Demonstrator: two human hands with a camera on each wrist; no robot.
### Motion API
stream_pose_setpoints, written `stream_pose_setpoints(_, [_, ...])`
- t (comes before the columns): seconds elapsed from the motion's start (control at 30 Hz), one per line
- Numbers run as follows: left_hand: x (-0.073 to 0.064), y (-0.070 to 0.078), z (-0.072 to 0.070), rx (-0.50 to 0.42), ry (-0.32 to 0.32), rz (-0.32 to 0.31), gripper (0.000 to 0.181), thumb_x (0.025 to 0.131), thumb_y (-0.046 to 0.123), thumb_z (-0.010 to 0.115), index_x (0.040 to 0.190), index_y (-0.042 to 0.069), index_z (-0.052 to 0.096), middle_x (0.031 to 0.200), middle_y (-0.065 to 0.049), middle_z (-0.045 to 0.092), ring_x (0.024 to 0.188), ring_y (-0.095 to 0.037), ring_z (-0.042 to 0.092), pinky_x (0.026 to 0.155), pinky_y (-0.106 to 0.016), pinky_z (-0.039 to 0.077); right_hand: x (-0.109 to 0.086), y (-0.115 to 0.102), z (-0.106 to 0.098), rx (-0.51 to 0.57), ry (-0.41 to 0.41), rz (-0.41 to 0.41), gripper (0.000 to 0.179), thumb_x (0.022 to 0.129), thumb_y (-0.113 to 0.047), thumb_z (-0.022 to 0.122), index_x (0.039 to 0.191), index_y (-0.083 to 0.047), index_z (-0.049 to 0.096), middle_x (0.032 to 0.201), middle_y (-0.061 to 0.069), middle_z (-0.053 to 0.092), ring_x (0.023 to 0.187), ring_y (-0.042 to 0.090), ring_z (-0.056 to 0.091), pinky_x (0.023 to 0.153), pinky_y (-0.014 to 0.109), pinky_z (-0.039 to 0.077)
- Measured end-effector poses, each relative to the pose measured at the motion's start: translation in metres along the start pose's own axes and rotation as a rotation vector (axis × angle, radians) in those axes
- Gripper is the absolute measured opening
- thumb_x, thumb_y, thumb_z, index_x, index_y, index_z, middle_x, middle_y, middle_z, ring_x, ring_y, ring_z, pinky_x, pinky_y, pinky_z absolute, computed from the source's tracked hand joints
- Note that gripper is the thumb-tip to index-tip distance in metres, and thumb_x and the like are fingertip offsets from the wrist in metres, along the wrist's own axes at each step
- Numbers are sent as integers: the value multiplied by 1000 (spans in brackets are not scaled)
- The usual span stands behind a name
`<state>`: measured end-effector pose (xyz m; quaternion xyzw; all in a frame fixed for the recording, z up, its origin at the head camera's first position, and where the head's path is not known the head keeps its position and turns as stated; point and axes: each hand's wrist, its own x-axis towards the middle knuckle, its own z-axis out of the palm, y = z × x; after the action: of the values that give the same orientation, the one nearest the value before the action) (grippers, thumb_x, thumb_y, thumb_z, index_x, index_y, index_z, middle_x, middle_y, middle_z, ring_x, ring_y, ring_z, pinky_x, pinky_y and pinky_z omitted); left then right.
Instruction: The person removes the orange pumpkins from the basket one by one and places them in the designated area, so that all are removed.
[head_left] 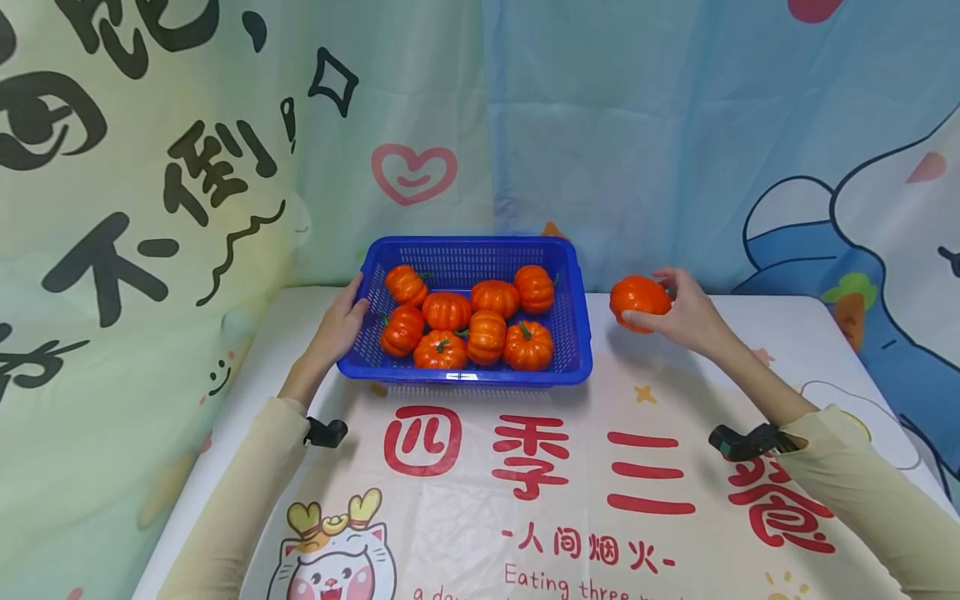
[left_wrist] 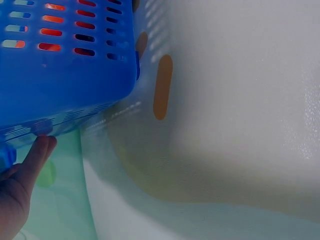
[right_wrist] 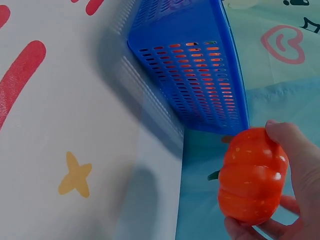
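One pumpkin (head_left: 637, 302) in the right hand (head_left: 688, 315)

Pale beige left sleeve (head_left: 232, 492), matching right sleeve (head_left: 862, 496), both plain, small black left wrist camera (head_left: 327, 432), black right wrist camera (head_left: 738, 442).

From above, the head view faces forward and down; both wrist views share the blue basket (head_left: 525, 378) up close.

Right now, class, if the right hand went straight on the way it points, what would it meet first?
Leading with the pumpkin it holds, the right hand would probably meet the blue basket near its rear right corner; depth is unclear, so it might reach the cloth behind instead.
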<state>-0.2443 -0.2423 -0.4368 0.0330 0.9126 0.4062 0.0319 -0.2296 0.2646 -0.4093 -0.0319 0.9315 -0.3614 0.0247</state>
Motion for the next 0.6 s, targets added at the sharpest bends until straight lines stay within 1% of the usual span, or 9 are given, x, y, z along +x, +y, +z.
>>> stream_pose_setpoints(0.07, [0, 0, 0, 3, 0, 0, 59, 104, 24, 30, 157, 11, 9, 163, -17, 14, 150, -37, 15, 123, -55, 12, 1, 0, -1, -14, -1, -27, 85, 85, -37, 71, 147, 0, 27, 141, 31, 35, 122, 46, 40, 96, 64, 47])
stream_pose_setpoints(0.2, [1, -1, 1, 6, 1, 2, 59, 104, 24, 30, 157, 11, 9, 163, -17, 14, 150, -37, 16, 123, -55, 12, 1, 0, -2, -46, -14, -57, 82, 85, -37, 69, 150, -6, 30, 138, 32, 35, 122, 47, 39, 92, 65, 48])
stream_pose_setpoints(0.37, [2, -3, 1, 8, 6, 3, 58, 104, 23, 29, 157, 11, 10, 163, -17, 14, 150, -38, 16, 122, -55, 12, 0, -1, -3, -64, -19, -36, 80, 86, -40, 69, 150, -9, 33, 138, 33, 32, 123, 48, 37, 92, 65, 48])
stream_pose_setpoints(0.6, [3, -3, 1, 13, 3, 1, 58, 104, 23, 30, 157, 12, 10, 163, -17, 14, 150, -38, 16, 123, -55, 12, -1, 0, -3, -70, -11, -30, 77, 85, -40, 69, 147, -7, 36, 139, 32, 32, 123, 48, 37, 92, 66, 47])
